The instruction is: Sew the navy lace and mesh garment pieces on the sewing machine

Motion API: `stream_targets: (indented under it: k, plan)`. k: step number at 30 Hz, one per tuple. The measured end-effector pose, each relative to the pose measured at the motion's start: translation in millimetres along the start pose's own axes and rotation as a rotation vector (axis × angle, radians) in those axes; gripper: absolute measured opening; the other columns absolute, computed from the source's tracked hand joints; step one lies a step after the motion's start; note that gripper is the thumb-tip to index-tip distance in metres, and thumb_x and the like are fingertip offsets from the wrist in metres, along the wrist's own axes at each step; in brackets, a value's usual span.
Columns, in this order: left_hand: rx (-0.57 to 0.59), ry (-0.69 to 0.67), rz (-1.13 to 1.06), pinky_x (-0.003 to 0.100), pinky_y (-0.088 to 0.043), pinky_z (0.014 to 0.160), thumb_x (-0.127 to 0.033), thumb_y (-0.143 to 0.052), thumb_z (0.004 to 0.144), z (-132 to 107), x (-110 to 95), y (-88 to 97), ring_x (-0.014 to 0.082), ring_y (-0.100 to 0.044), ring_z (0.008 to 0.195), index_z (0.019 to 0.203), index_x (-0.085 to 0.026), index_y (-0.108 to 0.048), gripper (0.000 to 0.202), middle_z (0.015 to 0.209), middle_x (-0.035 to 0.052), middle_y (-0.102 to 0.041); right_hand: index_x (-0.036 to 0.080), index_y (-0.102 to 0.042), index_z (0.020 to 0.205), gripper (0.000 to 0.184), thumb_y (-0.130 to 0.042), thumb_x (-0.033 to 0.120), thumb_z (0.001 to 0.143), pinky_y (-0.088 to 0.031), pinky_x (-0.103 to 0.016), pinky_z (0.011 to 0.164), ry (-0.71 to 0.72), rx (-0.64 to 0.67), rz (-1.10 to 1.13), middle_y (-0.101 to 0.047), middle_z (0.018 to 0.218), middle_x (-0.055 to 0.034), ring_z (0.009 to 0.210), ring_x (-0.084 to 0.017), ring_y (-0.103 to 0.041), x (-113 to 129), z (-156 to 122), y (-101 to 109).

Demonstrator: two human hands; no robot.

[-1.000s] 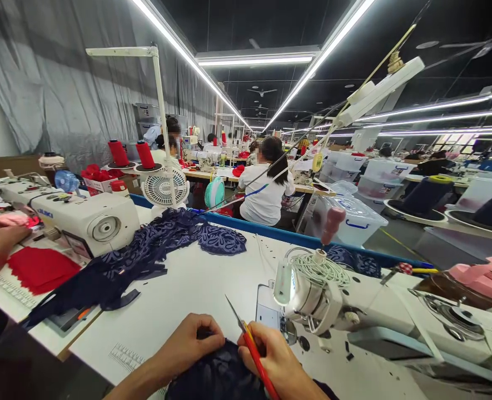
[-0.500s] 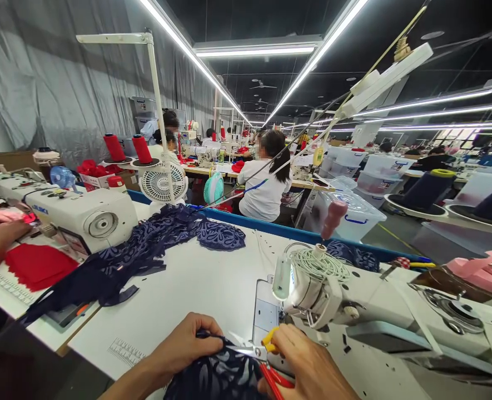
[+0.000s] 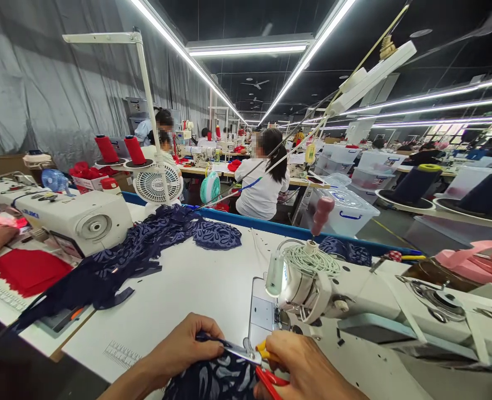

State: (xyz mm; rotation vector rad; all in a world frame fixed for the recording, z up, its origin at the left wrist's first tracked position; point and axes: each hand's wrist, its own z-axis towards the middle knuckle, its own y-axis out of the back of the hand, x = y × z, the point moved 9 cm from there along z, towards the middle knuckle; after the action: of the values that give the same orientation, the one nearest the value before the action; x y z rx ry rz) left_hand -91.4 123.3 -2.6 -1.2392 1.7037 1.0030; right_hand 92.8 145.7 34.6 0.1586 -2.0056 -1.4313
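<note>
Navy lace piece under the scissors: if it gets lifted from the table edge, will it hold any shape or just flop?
The navy lace piece will probably flop: it bunches under the left hand. It looks thin and openwork, so likely light. The scissors in the right hand could snag it.

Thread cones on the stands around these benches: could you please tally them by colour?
Red thread cones: 2
Navy thread cones: 2
Total: 4
</note>
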Motion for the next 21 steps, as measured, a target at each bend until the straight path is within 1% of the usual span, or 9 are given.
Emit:
stream_targets:
  k: [3,6,10,15,18,20,21]
  plan:
    - [0.001,0.015,-0.014,0.027,-0.040,0.074,-0.034,-0.070,0.066,1,3,0.6,0.0185,-0.055,0.083,0.087,-0.017,-0.070,0.028,0.086,-0.0006,-0.065,0.020,-0.033,0.058,0.040,-0.066,0.034,0.075,-0.020,-0.026,0.050,-0.036,0.043,0.066,-0.043,0.060,0.0055,0.057,-0.010,-0.036,-2,-2,-3]
    - [-0.011,0.039,-0.001,0.027,-0.042,0.075,-0.034,-0.071,0.064,3,5,2.6,0.0191,-0.056,0.085,0.087,-0.018,-0.070,0.028,0.086,-0.0009,-0.066,0.020,-0.035,0.059,0.042,-0.067,0.041,0.076,-0.020,-0.025,0.049,-0.028,0.054,0.064,-0.044,0.060,0.0057,0.056,-0.010,-0.035,-6,-3,-4]
    - [0.022,0.034,0.059,0.026,-0.040,0.072,-0.035,-0.071,0.063,4,4,0.2,0.0190,-0.055,0.082,0.084,-0.017,-0.070,0.027,0.082,-0.0010,-0.065,0.021,-0.034,0.064,0.044,-0.069,0.044,0.075,-0.018,-0.027,0.052,0.035,-0.021,-0.045,-0.047,0.065,0.0050,0.057,-0.011,-0.035,-3,-5,2]
    - [-0.009,0.034,0.049,0.026,-0.039,0.072,-0.034,-0.072,0.064,4,7,-0.9,0.0179,-0.055,0.082,0.088,-0.017,-0.070,0.030,0.085,-0.0012,-0.064,0.021,-0.031,0.061,0.046,-0.073,0.037,0.071,-0.018,-0.027,0.053,0.016,-0.058,-0.051,-0.048,0.064,0.0052,0.058,-0.011,-0.037,-2,0,-1]
    - [0.020,0.037,0.043,0.026,-0.040,0.070,-0.036,-0.073,0.063,6,8,-6.0,0.0177,-0.055,0.080,0.089,-0.017,-0.070,0.033,0.084,-0.0013,-0.064,0.021,-0.031,0.060,0.045,-0.071,0.036,0.072,-0.021,-0.028,0.052,0.042,-0.062,-0.067,-0.053,0.064,0.0034,0.057,-0.012,-0.041,-2,3,-6]
    - [0.034,0.002,0.112,0.025,-0.041,0.069,-0.038,-0.071,0.066,8,6,-6.0,0.0177,-0.056,0.079,0.088,-0.017,-0.071,0.030,0.083,-0.0010,-0.066,0.022,-0.032,0.060,0.042,-0.068,0.036,0.075,-0.025,-0.027,0.053,0.061,-0.066,-0.048,-0.057,0.065,0.0021,0.058,-0.013,-0.048,-6,1,-8]
    - [0.033,-0.029,0.174,0.025,-0.041,0.068,-0.038,-0.068,0.069,10,3,-3.9,0.0175,-0.057,0.077,0.087,-0.017,-0.071,0.027,0.081,-0.0011,-0.066,0.022,-0.034,0.061,0.039,-0.066,0.035,0.077,-0.028,-0.027,0.054,0.056,-0.079,-0.027,-0.059,0.066,0.0014,0.059,-0.014,-0.052,-12,-3,-8]
